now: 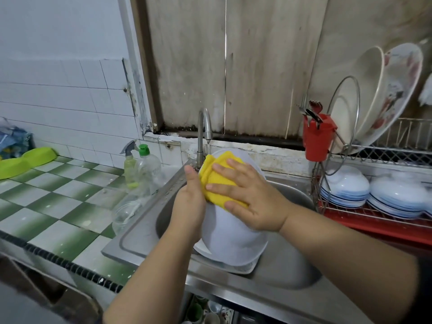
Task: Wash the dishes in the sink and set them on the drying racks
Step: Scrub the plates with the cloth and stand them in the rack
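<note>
The step in hand is scrubbing. A large white bowl (230, 230) is held over the sink (145, 232), tilted, its outer wall facing the camera and its top edge just below the faucet (203, 134). A thin stream of water runs from the faucet spout onto that edge.

The right hand (252, 197) lies flat on the bowl, fingers spread and nearly straight, pressing a yellow cloth (218, 181) against the wall on the side nearest the faucet. The left hand (190, 202) grips the bowl's left edge, left of the faucet stream; its fingers are hidden behind the bowl, so only the thumb and back of the hand show.

Under the bowl, further white dishes (233, 266) lie in the sink, in front of the faucet.

Right of the faucet, the drying rack (383, 218) already carries stacked bowls below and plates standing upright above.

Judged from this, the task is partly done. The next move calls for rinsing the bowl under the faucet, then carrying it right of the faucet to the rack; free space there looks limited.
</note>
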{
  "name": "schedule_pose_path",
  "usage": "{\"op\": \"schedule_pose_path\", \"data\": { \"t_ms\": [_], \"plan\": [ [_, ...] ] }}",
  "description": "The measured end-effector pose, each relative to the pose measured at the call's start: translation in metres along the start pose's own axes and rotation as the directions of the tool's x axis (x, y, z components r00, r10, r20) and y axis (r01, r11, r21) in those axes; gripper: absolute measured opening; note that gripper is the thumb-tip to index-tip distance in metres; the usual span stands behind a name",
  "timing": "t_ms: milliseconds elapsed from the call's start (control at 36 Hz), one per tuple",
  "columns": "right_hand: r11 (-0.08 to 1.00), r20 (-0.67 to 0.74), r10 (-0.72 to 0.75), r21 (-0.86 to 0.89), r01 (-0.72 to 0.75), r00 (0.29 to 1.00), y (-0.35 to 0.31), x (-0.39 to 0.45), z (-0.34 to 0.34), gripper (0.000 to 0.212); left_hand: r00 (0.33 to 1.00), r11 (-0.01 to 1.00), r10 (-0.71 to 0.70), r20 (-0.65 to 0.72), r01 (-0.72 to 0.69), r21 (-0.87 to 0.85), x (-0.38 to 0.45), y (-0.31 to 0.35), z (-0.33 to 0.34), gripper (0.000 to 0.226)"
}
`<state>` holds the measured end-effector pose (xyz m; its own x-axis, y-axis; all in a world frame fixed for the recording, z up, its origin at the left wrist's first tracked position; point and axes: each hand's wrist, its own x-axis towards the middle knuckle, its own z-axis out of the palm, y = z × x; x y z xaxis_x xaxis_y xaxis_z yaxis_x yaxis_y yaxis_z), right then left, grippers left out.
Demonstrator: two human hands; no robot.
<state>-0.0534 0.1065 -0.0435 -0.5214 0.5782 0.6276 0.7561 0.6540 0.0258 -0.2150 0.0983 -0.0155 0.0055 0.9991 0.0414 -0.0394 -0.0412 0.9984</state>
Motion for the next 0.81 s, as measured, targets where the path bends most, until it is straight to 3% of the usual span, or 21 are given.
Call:
{"op": "schedule_pose_path", "data": {
  "t_ms": [56,111,194,278,361,417,472,528,583,694,806],
  "plan": [
    [0.998,-0.001,0.041,0.048,-0.041,0.999,0.010,0.001,-0.005,0.049,1.000,1.000,-0.004,0.007,0.004,0.024,0.002,0.001,-0.001,0.045],
    [0.966,-0.039,0.205,0.166,-0.196,0.978,0.023,0.000,-0.010,0.056,0.999,0.999,-0.021,-0.024,0.021,0.030,0.006,0.002,0.001,0.041],
    [0.754,-0.061,0.538,0.481,-0.447,0.841,0.041,-0.015,-0.013,0.069,0.993,0.999,0.006,-0.116,-0.001,0.040,0.015,0.001,-0.002,0.052],
    [0.612,0.004,0.639,0.603,-0.512,0.769,0.039,-0.040,-0.002,0.070,0.993,0.951,-0.112,-0.046,0.093,-0.294,0.026,-0.003,-0.003,0.044],
    [0.675,-0.041,0.645,0.501,-0.542,0.763,0.012,-0.048,0.008,0.050,0.977,0.864,-0.196,-0.083,0.131,-0.487,0.030,-0.003,0.003,0.032],
    [0.815,-0.073,0.537,0.302,-0.495,0.840,-0.005,-0.046,0.014,0.048,0.968,0.839,-0.220,-0.123,0.123,-0.529,0.029,-0.003,0.011,0.031],
    [0.932,-0.096,0.361,0.055,-0.357,0.927,-0.016,-0.042,0.018,0.048,0.968,0.839,-0.227,-0.110,0.137,-0.527,0.025,-0.002,0.019,0.035],
    [0.963,-0.098,0.228,-0.127,-0.239,0.969,-0.018,-0.034,0.021,0.047,0.969,0.861,-0.223,-0.109,0.143,-0.488,0.019,0.000,0.027,0.036],
    [0.959,-0.086,0.215,-0.168,-0.227,0.973,-0.018,-0.019,0.016,0.046,0.974,0.931,-0.167,-0.156,0.103,-0.350,0.013,0.004,0.032,0.037],
    [0.940,-0.057,0.304,-0.143,-0.309,0.951,-0.014,0.016,-0.004,0.054,0.993,1.000,0.015,-0.121,-0.017,-0.018,0.002,0.005,0.036,0.061],
    [0.915,0.051,0.397,-0.095,-0.392,0.916,0.000,0.043,-0.027,0.067,0.991,0.972,0.135,0.009,-0.135,0.192,0.002,0.008,0.030,0.055]
  ]
}}
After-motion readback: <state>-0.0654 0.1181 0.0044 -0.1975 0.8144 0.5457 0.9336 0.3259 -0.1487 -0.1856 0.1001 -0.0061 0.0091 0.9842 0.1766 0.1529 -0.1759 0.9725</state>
